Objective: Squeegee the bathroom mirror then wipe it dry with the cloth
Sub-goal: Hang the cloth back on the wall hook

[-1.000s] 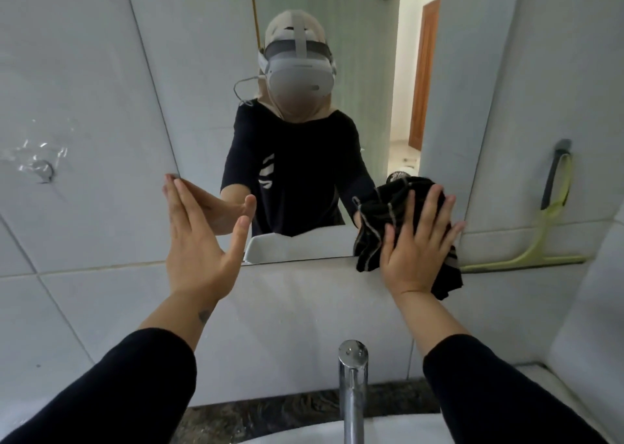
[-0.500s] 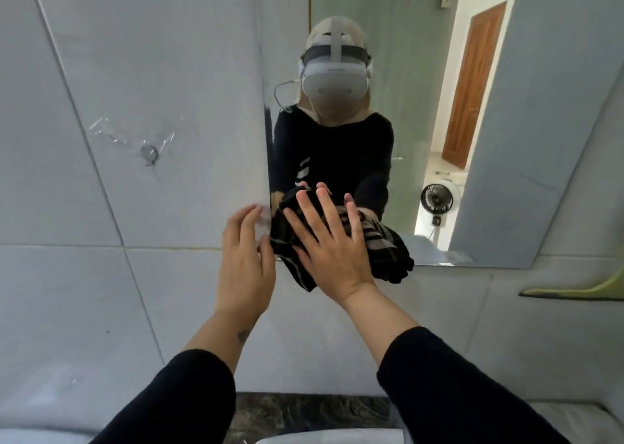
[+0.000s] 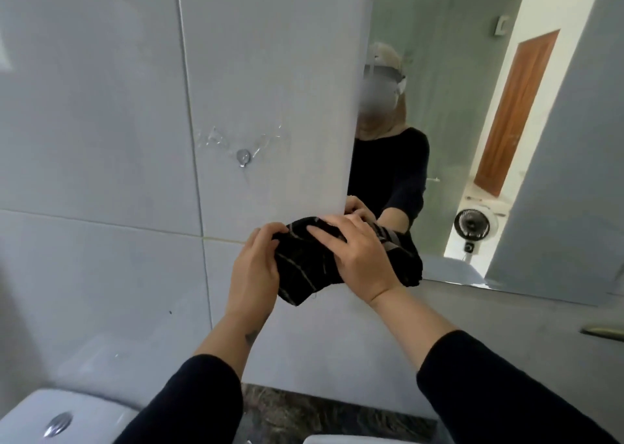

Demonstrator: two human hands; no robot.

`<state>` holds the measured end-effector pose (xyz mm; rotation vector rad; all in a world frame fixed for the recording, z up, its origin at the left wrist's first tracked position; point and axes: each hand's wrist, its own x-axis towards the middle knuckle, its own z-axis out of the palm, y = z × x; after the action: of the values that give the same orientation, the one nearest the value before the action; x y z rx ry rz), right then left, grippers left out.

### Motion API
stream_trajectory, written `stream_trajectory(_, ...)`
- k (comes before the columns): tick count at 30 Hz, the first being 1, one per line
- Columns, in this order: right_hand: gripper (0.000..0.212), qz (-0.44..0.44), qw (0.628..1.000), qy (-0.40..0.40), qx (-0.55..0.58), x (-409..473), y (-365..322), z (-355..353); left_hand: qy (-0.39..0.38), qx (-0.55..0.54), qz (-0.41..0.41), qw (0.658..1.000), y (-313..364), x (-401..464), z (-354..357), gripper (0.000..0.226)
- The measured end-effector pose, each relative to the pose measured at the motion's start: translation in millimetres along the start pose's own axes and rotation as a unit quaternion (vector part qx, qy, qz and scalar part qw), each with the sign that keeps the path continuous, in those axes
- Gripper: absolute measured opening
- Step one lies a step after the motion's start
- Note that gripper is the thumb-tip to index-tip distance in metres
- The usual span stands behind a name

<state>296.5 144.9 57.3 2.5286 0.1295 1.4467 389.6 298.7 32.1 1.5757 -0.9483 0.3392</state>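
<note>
The dark striped cloth (image 3: 314,261) is pressing against the mirror (image 3: 456,160) at its lower left corner; the right hand (image 3: 358,258) is lying flat on it, the left hand (image 3: 253,264) is pinching its edge. Bunched folds are likely leaving streaks.

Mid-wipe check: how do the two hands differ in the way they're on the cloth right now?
The right hand lies flat on top of the cloth, fingers spread, pressing it at the mirror's lower left corner. The left hand sits at the cloth's left edge, fingers curled around it in a grip, over the tiled wall rather than the glass. Both touch the cloth, and both arms wear black sleeves.
</note>
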Motion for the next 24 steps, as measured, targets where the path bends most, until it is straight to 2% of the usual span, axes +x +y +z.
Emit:
stream_trajectory(3, 0.030, 0.047, 0.996, 0.028, 0.075, 32.2, -19.9, -5.3, 0.027, 0.022, 0.029, 0.999, 8.9, 16.4, -22.6, 0.043)
stream_trajectory(7, 0.030, 0.112, 0.977, 0.014, 0.179, 82.2, -40.2, -15.8, 0.057, 0.092, 0.075, 0.991, 19.5, 45.7, -50.5, 0.025)
stream_trajectory(10, 0.028, 0.134, 0.965, 0.014, 0.223, 118.2, -48.3, -20.7, 0.051, 0.160, 0.098, 0.981, 23.4, 66.2, -72.0, 0.043)
stream_trajectory(14, 0.031, 0.143, 0.975, -0.020, 0.170, 155.2, -48.9, -12.7, 0.032, 0.287, 0.132, 0.948, 20.2, 91.3, -95.7, 0.053)
stream_trajectory(17, 0.032, 0.159, 0.978, -0.060, 0.117, 173.4, -47.0, 3.4, 0.007, 0.352, 0.127, 0.927, 12.4, 110.8, -102.9, 0.050)
stream_trajectory(21, 0.028, 0.160, 0.981, -0.093, 0.048, 174.8, -50.2, 27.5, -0.016, 0.377, 0.101, 0.921, -2.0, 124.1, -98.2, 0.043)
stream_trajectory(24, 0.032, 0.162, 0.984, -0.063, 0.025, 161.4, -53.7, 41.6, -0.019, 0.391, 0.123, 0.912, -20.4, 118.4, -95.9, 0.048)
